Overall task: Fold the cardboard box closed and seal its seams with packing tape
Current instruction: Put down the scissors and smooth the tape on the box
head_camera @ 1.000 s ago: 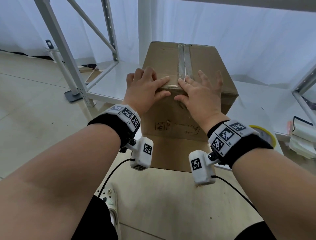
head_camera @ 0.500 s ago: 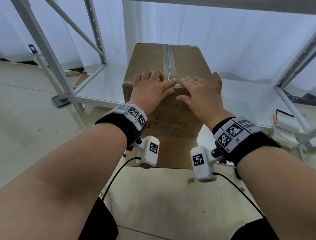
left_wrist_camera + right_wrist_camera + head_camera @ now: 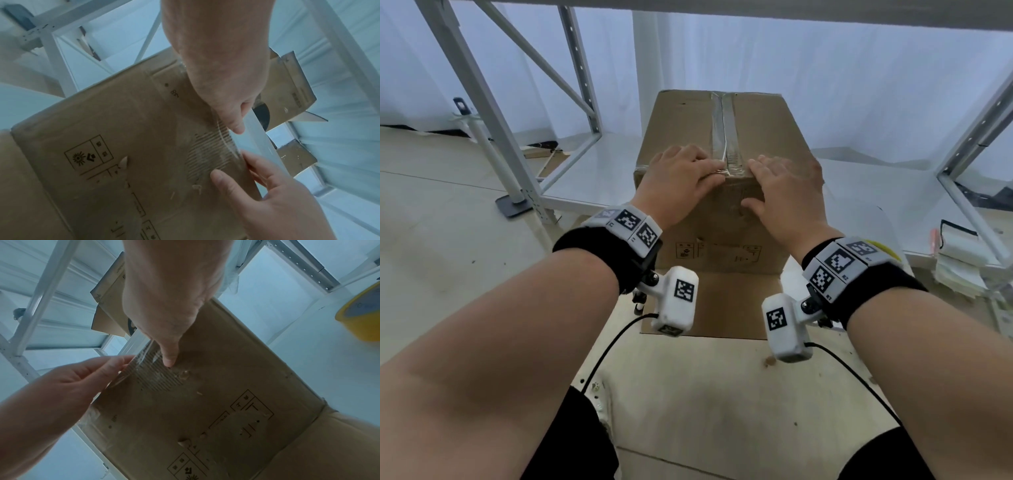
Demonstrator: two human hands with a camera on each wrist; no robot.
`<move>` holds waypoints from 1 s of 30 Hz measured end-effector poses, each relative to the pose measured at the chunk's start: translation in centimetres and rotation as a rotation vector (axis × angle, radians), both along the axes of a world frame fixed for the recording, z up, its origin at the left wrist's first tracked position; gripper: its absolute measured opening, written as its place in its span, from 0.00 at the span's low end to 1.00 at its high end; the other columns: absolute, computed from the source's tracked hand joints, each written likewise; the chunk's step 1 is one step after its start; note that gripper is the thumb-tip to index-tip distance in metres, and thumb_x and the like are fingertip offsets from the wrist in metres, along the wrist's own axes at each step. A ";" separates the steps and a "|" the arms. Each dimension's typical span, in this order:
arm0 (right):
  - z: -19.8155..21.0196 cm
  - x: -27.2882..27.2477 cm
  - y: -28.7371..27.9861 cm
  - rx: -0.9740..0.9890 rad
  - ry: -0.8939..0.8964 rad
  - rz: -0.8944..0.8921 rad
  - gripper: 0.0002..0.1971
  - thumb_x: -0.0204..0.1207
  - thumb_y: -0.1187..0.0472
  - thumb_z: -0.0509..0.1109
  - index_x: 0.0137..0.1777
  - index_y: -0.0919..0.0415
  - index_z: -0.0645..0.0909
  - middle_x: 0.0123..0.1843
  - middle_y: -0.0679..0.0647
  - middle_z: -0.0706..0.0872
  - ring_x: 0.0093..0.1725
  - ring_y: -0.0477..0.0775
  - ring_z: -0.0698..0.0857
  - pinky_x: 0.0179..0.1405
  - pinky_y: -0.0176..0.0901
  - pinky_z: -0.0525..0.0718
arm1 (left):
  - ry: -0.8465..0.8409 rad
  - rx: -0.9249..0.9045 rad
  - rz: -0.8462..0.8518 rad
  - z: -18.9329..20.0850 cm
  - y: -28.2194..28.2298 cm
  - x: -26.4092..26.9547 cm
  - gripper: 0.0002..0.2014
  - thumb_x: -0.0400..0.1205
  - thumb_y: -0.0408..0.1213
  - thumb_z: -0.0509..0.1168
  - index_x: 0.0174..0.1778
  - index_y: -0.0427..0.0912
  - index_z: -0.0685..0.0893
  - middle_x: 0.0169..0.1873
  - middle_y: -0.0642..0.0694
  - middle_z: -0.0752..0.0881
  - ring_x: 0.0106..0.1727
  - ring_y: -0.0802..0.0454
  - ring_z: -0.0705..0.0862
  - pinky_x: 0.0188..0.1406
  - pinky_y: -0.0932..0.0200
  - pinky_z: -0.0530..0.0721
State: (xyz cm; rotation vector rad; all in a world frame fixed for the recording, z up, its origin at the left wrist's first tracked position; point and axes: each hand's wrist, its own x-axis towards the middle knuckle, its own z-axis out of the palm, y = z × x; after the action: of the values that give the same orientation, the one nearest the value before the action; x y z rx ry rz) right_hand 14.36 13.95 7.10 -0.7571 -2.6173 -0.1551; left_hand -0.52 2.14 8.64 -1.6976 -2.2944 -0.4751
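Your cardboard box stands closed at the near edge of the low shelf, clear tape down its top centre seam. Your left hand and right hand lie flat with fingers straight, pressing the tape end over the near top edge. It looks light, stiff-walled but dentable; the tape is slick, so take the box by its side edges, palms flat.
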 end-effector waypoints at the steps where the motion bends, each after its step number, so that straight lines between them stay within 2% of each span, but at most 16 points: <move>1: 0.0 -0.1 0.0 0.015 0.009 0.016 0.28 0.78 0.49 0.69 0.78 0.53 0.69 0.77 0.53 0.74 0.78 0.56 0.68 0.81 0.59 0.49 | -0.010 0.008 0.006 0.0 0.0 0.0 0.22 0.85 0.54 0.52 0.73 0.54 0.76 0.64 0.48 0.78 0.66 0.45 0.72 0.68 0.48 0.66; 5: 0.0 -0.4 0.2 0.046 0.036 0.065 0.26 0.78 0.51 0.70 0.74 0.54 0.73 0.72 0.52 0.78 0.73 0.56 0.72 0.78 0.52 0.54 | 0.008 0.014 0.091 0.0 0.7 0.4 0.23 0.84 0.59 0.51 0.72 0.58 0.76 0.58 0.47 0.76 0.63 0.45 0.71 0.65 0.47 0.66; 9: -0.1 -0.3 1.1 0.036 0.077 0.095 0.24 0.76 0.49 0.71 0.71 0.53 0.76 0.69 0.52 0.81 0.69 0.57 0.76 0.76 0.54 0.58 | 0.104 -0.019 0.165 -0.9 2.2 1.1 0.29 0.82 0.66 0.45 0.75 0.57 0.72 0.59 0.44 0.73 0.62 0.42 0.70 0.61 0.45 0.65; 12: -0.3 -0.4 1.4 0.032 0.077 0.095 0.24 0.76 0.48 0.71 0.71 0.53 0.76 0.69 0.51 0.81 0.68 0.57 0.77 0.74 0.54 0.60 | 0.172 -0.034 0.195 -1.3 2.9 1.2 0.30 0.82 0.66 0.46 0.75 0.56 0.71 0.61 0.42 0.72 0.63 0.40 0.69 0.61 0.43 0.65; 15: -0.7 -0.4 1.3 0.008 0.098 0.111 0.24 0.76 0.49 0.70 0.71 0.54 0.76 0.68 0.53 0.81 0.67 0.58 0.77 0.72 0.57 0.66 | 0.209 -0.056 0.187 -1.4 2.9 0.9 0.29 0.82 0.65 0.47 0.75 0.54 0.70 0.61 0.41 0.72 0.63 0.39 0.69 0.61 0.43 0.65; 19: -0.4 -0.3 0.9 -0.010 0.129 0.100 0.22 0.77 0.43 0.64 0.67 0.51 0.79 0.63 0.51 0.81 0.63 0.56 0.78 0.66 0.55 0.63 | 0.232 -0.050 0.146 -1.3 2.3 0.9 0.28 0.83 0.61 0.50 0.76 0.52 0.70 0.61 0.40 0.73 0.63 0.39 0.70 0.61 0.44 0.65; 22: 0.0 -0.7 0.4 -0.034 0.147 0.045 0.23 0.77 0.36 0.58 0.62 0.48 0.81 0.58 0.50 0.80 0.60 0.54 0.78 0.64 0.55 0.63 | 0.233 -0.047 0.034 -1.1 1.0 -0.4 0.23 0.85 0.54 0.53 0.75 0.52 0.73 0.61 0.40 0.75 0.62 0.38 0.71 0.61 0.45 0.68; 26: 0.6 -1.9 -0.4 0.001 0.089 -0.076 0.33 0.73 0.25 0.52 0.59 0.50 0.79 0.58 0.53 0.80 0.58 0.58 0.78 0.60 0.58 0.65 | 0.109 0.058 0.027 -1.3 -1.5 -2.8 0.19 0.86 0.49 0.56 0.72 0.51 0.77 0.60 0.42 0.79 0.63 0.39 0.75 0.63 0.42 0.72; 30: 1.0 -3.0 -1.5 -0.004 0.057 -0.176 0.40 0.67 0.20 0.54 0.61 0.55 0.74 0.59 0.57 0.77 0.60 0.62 0.76 0.60 0.60 0.67 | 0.020 0.125 0.041 -2.0 -2.3 -2.9 0.18 0.86 0.45 0.57 0.72 0.49 0.78 0.64 0.46 0.80 0.66 0.43 0.75 0.66 0.48 0.70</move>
State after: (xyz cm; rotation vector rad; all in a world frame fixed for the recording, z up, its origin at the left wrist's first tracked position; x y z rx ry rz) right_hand 11.31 12.46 8.08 -0.9792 -2.4968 -0.1761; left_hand -3.43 -0.16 6.67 -1.5864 -2.2302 -0.5775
